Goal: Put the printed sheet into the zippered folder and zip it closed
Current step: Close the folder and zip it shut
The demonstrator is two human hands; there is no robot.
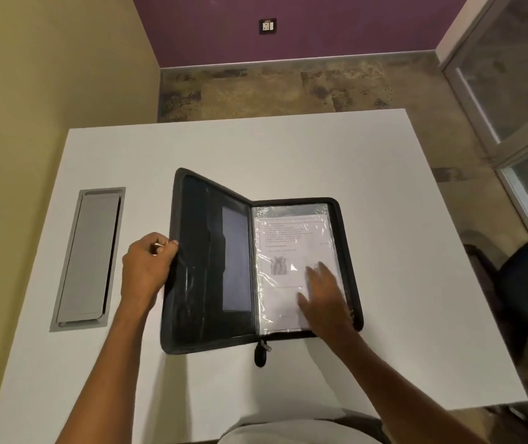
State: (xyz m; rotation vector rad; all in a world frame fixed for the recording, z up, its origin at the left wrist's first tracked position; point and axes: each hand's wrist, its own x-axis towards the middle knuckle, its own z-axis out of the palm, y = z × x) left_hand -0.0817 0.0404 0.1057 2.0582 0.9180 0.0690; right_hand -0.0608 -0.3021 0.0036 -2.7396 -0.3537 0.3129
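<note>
On the white tabletop (320, 155) the folder (211, 267) lay open; the left grip (149, 267) pinched its raised cover, the right hand (323, 299) lay flat on the sheet (288, 245).

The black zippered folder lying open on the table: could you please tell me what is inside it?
In the black zippered folder, a printed sheet lies under a clear plastic sleeve on the right half. The right hand covers its lower corner. The left half shows dark pockets.

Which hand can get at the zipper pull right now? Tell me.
Probably the right hand: it lies flat on the printed sheet, empty, and bare table separates it from the zipper pull. The left hand is gripping the folder cover's edge.
</note>
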